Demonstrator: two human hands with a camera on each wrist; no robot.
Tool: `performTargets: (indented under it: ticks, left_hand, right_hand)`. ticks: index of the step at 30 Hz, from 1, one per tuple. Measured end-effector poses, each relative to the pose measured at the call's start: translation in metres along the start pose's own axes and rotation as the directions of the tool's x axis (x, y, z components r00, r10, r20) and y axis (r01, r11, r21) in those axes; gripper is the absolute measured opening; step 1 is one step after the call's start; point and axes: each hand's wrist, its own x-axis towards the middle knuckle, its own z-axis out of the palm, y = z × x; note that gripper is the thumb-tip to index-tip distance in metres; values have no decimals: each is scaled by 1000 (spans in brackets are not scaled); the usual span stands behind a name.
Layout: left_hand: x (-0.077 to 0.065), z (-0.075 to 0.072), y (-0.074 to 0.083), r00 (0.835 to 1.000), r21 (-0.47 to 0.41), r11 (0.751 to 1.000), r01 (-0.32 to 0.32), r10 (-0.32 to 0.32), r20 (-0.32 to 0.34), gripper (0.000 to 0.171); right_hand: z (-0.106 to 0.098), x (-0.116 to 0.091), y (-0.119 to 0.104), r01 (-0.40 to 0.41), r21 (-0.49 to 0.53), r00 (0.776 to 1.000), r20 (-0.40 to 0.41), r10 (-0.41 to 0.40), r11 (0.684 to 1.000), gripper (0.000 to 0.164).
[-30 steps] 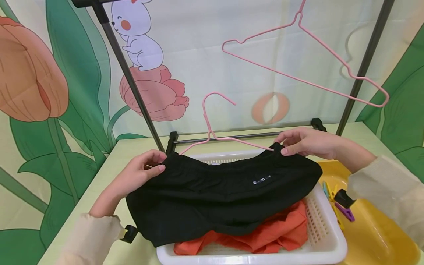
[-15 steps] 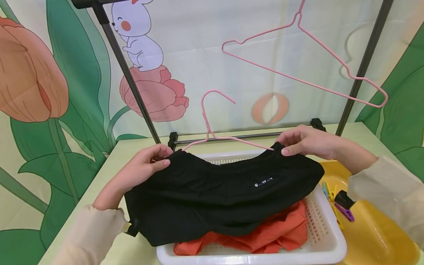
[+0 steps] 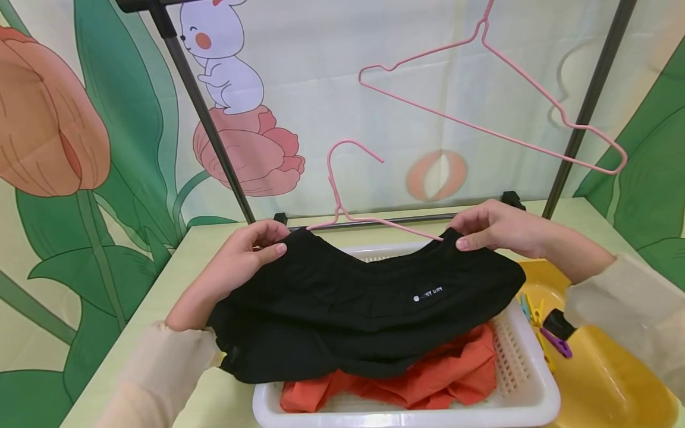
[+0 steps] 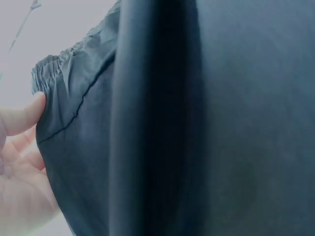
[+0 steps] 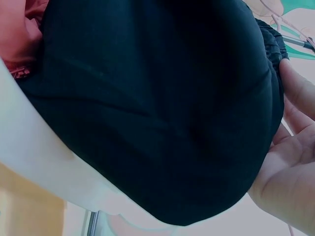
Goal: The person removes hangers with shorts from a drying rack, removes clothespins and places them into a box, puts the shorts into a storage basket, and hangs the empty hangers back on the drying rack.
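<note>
Black shorts (image 3: 369, 309) with a small white print stretch between both hands, over a white basket. At the left end of the waistband my left hand (image 3: 241, 255) pinches the cloth between thumb and fingers. My right hand (image 3: 500, 232) pinches the waistband's other end. A pink hanger (image 3: 336, 190) has its hook standing up above the waistband; its lower part is hidden inside or behind the shorts. In the left wrist view the gathered waistband (image 4: 54, 73) shows beside the thumb. Dark cloth fills most of the right wrist view, with the thumb (image 5: 298, 86) on its edge.
Orange-red cloth (image 3: 407, 386) lies in the white basket (image 3: 535, 410). To the right, a yellow tub (image 3: 615, 368) holds several clothespins (image 3: 556, 343). Another pink hanger (image 3: 492, 125) hangs above. Dark rack poles (image 3: 198, 107) rise at both sides, with a crossbar (image 3: 374, 223) behind the basket.
My left hand has moved up and to the right with its end of the waistband, so the waistband sags more in the middle. The hanger's hook has risen slightly. My right hand has barely moved.
</note>
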Motion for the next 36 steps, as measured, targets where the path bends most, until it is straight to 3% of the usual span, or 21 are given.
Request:
performTargets:
  ticks: [27, 36]
  left_hand:
    - [17, 12, 27, 997, -94, 995, 16, -9, 76, 25]
    - [11, 15, 28, 998, -119, 993, -6, 13, 56, 22]
  right_hand:
    - [5, -1, -9, -1, -8, 1000, 12, 1, 1000, 32]
    - [7, -5, -10, -99, -32, 995, -37, 97, 995, 30]
